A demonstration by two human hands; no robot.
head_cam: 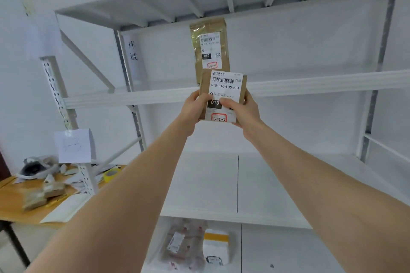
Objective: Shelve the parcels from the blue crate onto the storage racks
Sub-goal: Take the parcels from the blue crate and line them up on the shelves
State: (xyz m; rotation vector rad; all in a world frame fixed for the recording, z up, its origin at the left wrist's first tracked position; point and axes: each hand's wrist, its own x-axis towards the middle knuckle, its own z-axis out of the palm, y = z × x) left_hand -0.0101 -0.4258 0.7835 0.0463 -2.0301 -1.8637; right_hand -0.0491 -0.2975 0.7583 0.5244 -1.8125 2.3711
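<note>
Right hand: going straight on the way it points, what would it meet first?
Probably the shelf's front edge, just behind the held parcel; if it clears that, the brown parcel standing behind. Depth is unclear.

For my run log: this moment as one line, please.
held: brown parcel | left hand: grips left edge | right hand: grips right edge | place: middle shelf front | behind: second parcel on shelf

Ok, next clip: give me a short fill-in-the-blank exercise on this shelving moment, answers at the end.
1. The left hand and right hand hold a brown parcel whose red-framed tag reads ____.
2. The black box on its label shows the number ____.
3. The tape roll on the wooden table is ____ in colour.
Answers: 3-2-3; 010; yellow.
</note>
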